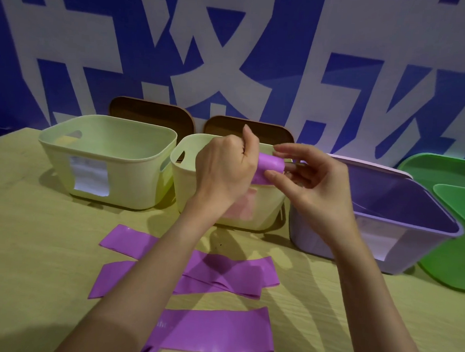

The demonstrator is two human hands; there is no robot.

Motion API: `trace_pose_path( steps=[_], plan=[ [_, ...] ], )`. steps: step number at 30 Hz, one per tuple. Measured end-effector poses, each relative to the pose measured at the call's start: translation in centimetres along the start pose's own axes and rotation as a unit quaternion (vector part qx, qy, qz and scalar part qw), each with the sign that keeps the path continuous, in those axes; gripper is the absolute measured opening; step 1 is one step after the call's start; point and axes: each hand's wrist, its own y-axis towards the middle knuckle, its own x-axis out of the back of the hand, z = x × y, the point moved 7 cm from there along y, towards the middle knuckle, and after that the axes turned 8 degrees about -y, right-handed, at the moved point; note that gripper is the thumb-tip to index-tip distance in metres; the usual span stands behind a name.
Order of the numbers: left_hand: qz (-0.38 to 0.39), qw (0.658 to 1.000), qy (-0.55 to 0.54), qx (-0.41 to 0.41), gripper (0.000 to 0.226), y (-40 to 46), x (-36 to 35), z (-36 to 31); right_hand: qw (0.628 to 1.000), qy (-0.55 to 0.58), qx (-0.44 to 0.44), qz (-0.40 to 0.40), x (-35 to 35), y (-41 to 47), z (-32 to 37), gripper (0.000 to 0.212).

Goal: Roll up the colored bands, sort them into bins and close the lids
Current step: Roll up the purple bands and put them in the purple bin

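A rolled purple band (270, 166) is held in the air in front of the middle pale green bin (187, 185). My left hand (226, 167) is closed around its left end. The thumb and fingertips of my right hand (310, 180) pinch its right end. Several flat purple bands (233, 274) lie on the table below my forearms, the nearest one (216, 330) close to the front edge. A second pale green bin (110, 157) stands to the left, and a purple bin (403, 213) to the right.
Two brown lids (150, 113) (229, 125) lean on the blue and white wall behind the green bins. A purple lid (368, 163) stands behind the purple bin. A bright green bin (454, 216) with its lid is at the far right.
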Motion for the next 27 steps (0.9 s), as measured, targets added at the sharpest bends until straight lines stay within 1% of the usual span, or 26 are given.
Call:
trace_pose_path(
  steps=[2, 5, 8, 11, 13, 14, 17, 20, 23, 27],
  plan=[
    [0.011, 1.000, -0.003, 0.019, 0.053, 0.0, -0.1, 0.2, 1.000, -0.018, 0.016, -0.001, 0.0, 0.0, 0.1, 0.029],
    [0.043, 0.998, -0.008, 0.041, 0.055, 0.0, -0.4, 0.2, 0.999, -0.046, 0.015, 0.001, 0.3, 0.0, 0.0, 0.028],
    [0.106, 0.994, 0.007, 0.021, 0.053, -0.2, -0.9, -0.7, 0.997, -0.081, 0.009, 0.005, 1.1, 0.3, -0.1, 0.027],
    [0.169, 0.985, -0.018, -0.023, 0.041, -0.7, -1.0, -2.2, 0.995, -0.102, 0.000, 0.001, 2.4, 0.2, -0.5, 0.026],
    [0.194, 0.978, -0.069, -0.028, 0.023, -1.0, -0.8, -2.8, 0.993, -0.116, -0.004, -0.004, 3.3, -0.1, -0.7, 0.027],
    [0.206, 0.974, -0.086, -0.028, 0.018, -1.1, -0.7, -3.1, 0.992, -0.122, -0.005, -0.005, 3.7, -0.2, -0.7, 0.027],
    [0.260, 0.960, -0.102, -0.027, 0.028, -1.3, -0.8, -4.0, 0.992, -0.129, -0.005, -0.004, 4.8, -0.4, -0.2, 0.028],
    [0.288, 0.951, -0.101, -0.045, 0.037, -1.3, -0.3, -5.7, 0.990, -0.140, 0.001, 0.001, 5.8, -0.7, 0.8, 0.031],
    [0.293, 0.948, -0.094, -0.081, 0.042, -1.6, 0.4, -7.4, 0.990, -0.144, 0.003, 0.013, 6.3, -1.4, 2.1, 0.033],
    [0.275, 0.953, -0.057, -0.116, 0.041, -2.3, 1.4, -8.9, 0.991, -0.128, -0.001, 0.037, 6.8, -2.3, 3.5, 0.034]
  ],
)
